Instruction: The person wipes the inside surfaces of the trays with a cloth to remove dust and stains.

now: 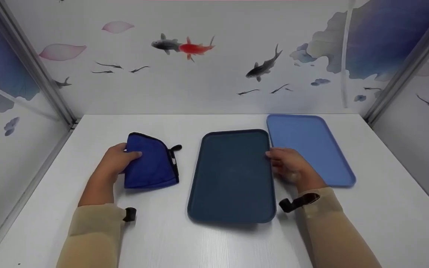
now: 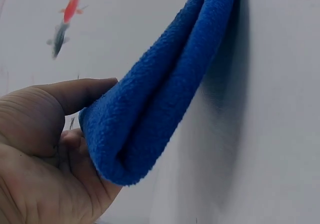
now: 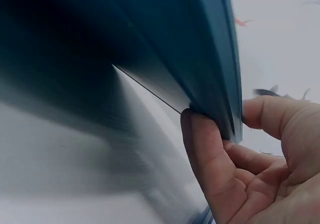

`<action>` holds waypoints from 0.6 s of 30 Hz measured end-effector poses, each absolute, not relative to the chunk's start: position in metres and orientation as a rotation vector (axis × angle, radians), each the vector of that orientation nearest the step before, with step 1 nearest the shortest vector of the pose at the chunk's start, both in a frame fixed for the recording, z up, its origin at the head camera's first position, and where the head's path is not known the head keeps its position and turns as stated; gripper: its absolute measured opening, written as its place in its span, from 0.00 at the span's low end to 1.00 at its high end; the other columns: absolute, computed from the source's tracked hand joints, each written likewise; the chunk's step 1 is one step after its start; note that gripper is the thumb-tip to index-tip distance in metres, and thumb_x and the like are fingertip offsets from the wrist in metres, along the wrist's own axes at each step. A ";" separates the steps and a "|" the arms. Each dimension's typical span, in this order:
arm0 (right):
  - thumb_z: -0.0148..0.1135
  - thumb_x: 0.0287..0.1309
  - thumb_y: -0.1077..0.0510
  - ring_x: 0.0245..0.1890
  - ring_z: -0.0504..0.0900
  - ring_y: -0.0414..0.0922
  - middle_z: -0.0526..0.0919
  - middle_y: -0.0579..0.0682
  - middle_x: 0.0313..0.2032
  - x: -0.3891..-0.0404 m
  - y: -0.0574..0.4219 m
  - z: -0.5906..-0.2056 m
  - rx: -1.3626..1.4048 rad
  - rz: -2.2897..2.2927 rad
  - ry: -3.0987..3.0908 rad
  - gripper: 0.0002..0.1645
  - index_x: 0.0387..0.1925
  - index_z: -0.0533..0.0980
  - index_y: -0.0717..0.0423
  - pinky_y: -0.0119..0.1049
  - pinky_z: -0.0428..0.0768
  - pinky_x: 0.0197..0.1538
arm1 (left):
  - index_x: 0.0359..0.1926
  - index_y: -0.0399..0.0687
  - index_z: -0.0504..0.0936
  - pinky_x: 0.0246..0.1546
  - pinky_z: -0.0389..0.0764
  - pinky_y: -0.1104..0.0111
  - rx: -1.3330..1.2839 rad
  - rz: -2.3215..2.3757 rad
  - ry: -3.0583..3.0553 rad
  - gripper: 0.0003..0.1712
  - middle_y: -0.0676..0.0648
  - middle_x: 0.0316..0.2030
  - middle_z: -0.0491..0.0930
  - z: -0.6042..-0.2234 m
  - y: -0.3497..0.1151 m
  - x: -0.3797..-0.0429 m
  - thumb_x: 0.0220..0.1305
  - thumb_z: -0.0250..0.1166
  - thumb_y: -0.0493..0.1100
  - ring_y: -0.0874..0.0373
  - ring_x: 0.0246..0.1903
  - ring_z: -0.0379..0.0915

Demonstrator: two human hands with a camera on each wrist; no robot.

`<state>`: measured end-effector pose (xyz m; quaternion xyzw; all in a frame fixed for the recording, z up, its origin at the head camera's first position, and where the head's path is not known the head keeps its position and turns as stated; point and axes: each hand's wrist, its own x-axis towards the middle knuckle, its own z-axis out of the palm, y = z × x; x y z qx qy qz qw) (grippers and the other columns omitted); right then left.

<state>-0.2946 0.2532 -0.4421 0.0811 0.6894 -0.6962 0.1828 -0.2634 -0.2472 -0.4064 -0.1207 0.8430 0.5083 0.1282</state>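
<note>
My left hand [image 1: 117, 160] pinches the left edge of a folded blue cloth [image 1: 151, 163], thumb on top. The cloth has black edging and a small black loop on its right; in the left wrist view its fluffy fold [image 2: 145, 98] stands above the white surface. My right hand [image 1: 289, 163] grips the right rim of a dark blue-green tray [image 1: 233, 178]. In the right wrist view, the fingers [image 3: 207, 139] are under the tray rim [image 3: 227, 83] and the thumb is on the other side. A shadow shows beneath the tray, which looks raised off the table.
A lighter blue tray [image 1: 307, 145] lies at the back right, partly behind my right hand and beside the dark tray. The white table [image 1: 199, 245] ends at a back wall [image 1: 207, 89] painted with fish. Side panels stand left and right.
</note>
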 end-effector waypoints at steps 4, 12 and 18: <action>0.64 0.69 0.56 0.35 0.84 0.39 0.85 0.43 0.34 -0.295 0.257 -0.441 0.298 -2.067 1.929 0.17 0.55 0.76 0.60 0.32 0.83 0.42 | 0.82 0.36 0.45 0.76 0.63 0.48 -0.340 1.561 2.405 0.46 0.32 0.80 0.54 -0.408 -0.242 -0.265 0.77 0.58 0.48 0.37 0.78 0.55; 0.61 0.73 0.52 0.42 0.83 0.36 0.81 0.39 0.45 -0.293 0.264 -0.434 0.302 -2.173 1.929 0.25 0.65 0.71 0.57 0.28 0.83 0.47 | 0.80 0.35 0.55 0.74 0.67 0.51 -0.367 1.665 2.414 0.40 0.33 0.76 0.64 -0.409 -0.236 -0.264 0.77 0.58 0.47 0.40 0.74 0.63; 0.64 0.71 0.53 0.35 0.81 0.35 0.84 0.39 0.35 -0.297 0.263 -0.428 0.385 -2.284 1.824 0.09 0.49 0.78 0.51 0.27 0.80 0.37 | 0.79 0.35 0.58 0.74 0.67 0.52 -0.413 1.766 2.412 0.39 0.34 0.75 0.66 -0.407 -0.235 -0.261 0.77 0.59 0.47 0.42 0.73 0.65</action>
